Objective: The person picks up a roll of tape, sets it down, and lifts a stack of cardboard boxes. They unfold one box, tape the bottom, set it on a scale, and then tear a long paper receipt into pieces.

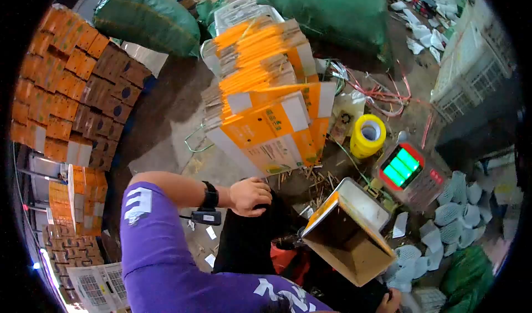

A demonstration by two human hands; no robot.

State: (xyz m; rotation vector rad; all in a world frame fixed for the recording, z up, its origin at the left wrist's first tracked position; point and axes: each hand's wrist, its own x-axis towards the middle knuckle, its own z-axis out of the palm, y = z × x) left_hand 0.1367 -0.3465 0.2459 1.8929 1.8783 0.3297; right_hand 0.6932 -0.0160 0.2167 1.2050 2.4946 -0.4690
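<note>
My left hand (252, 196) rests at my black-trousered knee with its fingers curled in. A small dark rounded shape shows under the fingers, and I cannot make out what it is. A black wristband with a small device (209, 217) sits on that wrist. Low in the view, only part of my right hand (389, 302) shows, beside an open cardboard box (354, 241); its grip is hidden. The box is tilted, brown inside, and stands against a scale with a white pan (363, 205). Ahead of my left hand stands a stack of flattened orange cartons (271, 124).
Right of the cartons are yellow tape rolls (366, 141) and a lit green scale display (401, 168). White foam nets (457, 207) lie at right. Green sacks (327, 13) fill the back, orange boxes (72, 85) are piled at left, and red strapping (382, 94) litters the floor.
</note>
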